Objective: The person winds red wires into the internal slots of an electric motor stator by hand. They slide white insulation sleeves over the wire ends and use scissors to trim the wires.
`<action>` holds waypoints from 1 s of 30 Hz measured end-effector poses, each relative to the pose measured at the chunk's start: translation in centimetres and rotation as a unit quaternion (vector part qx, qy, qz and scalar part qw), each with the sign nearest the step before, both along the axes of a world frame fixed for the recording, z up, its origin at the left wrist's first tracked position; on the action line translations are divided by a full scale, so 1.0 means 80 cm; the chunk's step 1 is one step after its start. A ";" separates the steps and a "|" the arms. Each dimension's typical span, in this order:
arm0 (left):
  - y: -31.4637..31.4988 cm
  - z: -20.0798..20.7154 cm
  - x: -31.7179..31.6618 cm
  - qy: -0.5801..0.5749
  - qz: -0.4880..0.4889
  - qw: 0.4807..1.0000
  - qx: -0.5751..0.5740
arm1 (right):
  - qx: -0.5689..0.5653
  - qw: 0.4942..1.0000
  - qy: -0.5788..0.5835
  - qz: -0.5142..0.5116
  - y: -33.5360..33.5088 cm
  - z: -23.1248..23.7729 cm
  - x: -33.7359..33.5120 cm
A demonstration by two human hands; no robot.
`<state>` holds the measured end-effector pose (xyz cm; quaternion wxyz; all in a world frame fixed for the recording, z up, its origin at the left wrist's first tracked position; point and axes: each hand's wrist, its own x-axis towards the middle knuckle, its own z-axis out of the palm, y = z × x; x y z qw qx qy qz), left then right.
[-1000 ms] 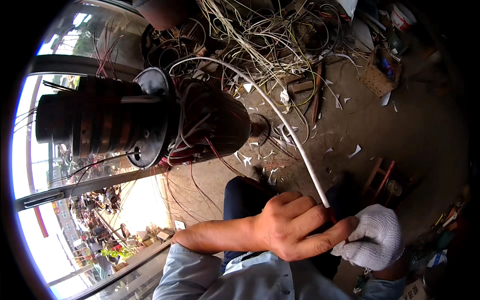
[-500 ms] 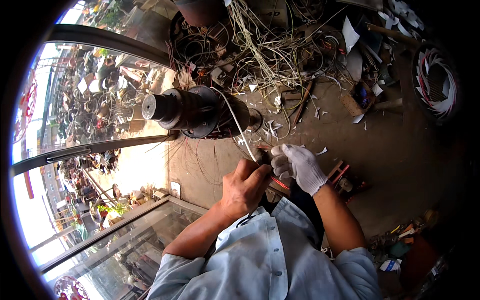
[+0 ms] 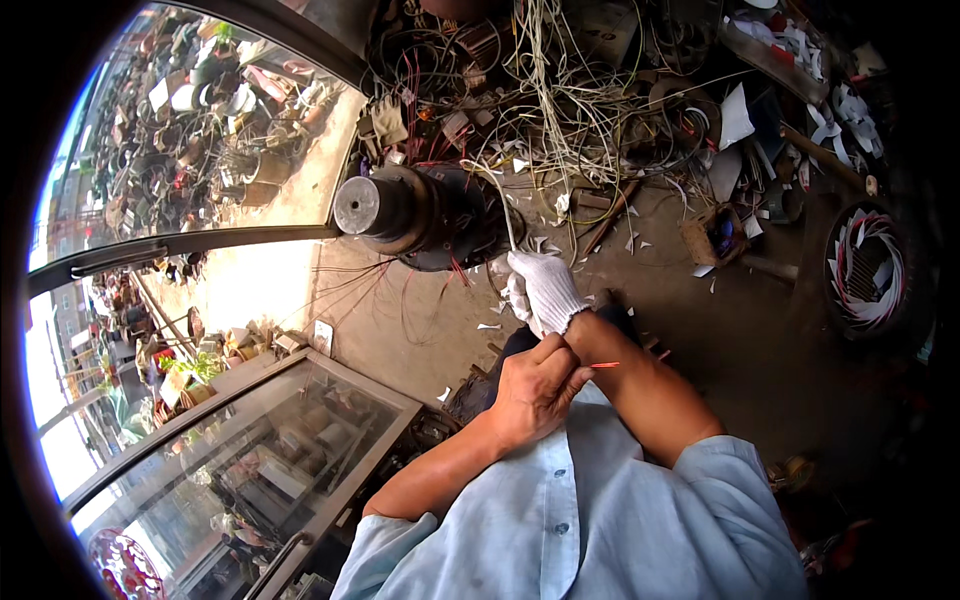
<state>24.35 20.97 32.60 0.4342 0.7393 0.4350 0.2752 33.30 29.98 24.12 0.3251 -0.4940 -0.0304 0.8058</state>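
My bare left hand (image 3: pixel 540 388) is closed in front of my shirt, beside my right wrist. A short bundle of thin red wires (image 3: pixel 606 365) sticks out of it to the right. My right hand (image 3: pixel 545 290), in a white knitted glove, is closed round the lower end of a white cable (image 3: pixel 506 205); its fingertips are partly hidden. From there the cable curves up to a dark, stepped cylindrical machine (image 3: pixel 440 215), like a motor, with a bare steel end (image 3: pixel 370 206). Thin red and dark wires (image 3: pixel 375 272) spread from its side over the floor.
Tangled pale wires (image 3: pixel 560 110) are heaped at the back. A ring-shaped part with white and red strips (image 3: pixel 868 270) lies far right. A small open box (image 3: pixel 714 236) and paper scraps are on the floor. Glazed door panels (image 3: pixel 290 430) stand at left.
My left hand has moved right and nearer my body, to beside my right wrist. My right hand has gone left and forward onto the white cable. The whole view has shifted.
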 end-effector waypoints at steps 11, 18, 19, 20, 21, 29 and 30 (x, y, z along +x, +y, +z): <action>0.053 0.069 0.073 -0.017 0.162 0.986 -0.046 | -0.048 0.994 -0.031 0.095 0.135 -0.030 0.001; 0.084 0.092 0.129 0.027 0.266 0.962 -0.052 | -0.044 0.992 -0.038 0.111 0.190 -0.076 -0.022; 0.089 0.092 0.134 0.036 0.271 0.960 -0.054 | -0.041 0.991 -0.039 0.121 0.197 -0.080 -0.023; 0.094 0.094 0.139 0.042 0.276 0.959 -0.054 | -0.036 0.990 -0.042 0.131 0.204 -0.084 -0.024; 0.101 0.099 0.146 0.038 0.280 0.958 -0.050 | -0.037 0.987 -0.062 0.144 0.210 -0.088 -0.026; 0.138 0.110 0.167 0.050 0.258 0.962 -0.071 | -0.040 0.977 -0.027 0.208 0.245 -0.132 -0.028; 0.137 0.112 0.166 0.049 0.260 0.961 -0.076 | -0.043 0.977 -0.042 0.206 0.248 -0.141 -0.030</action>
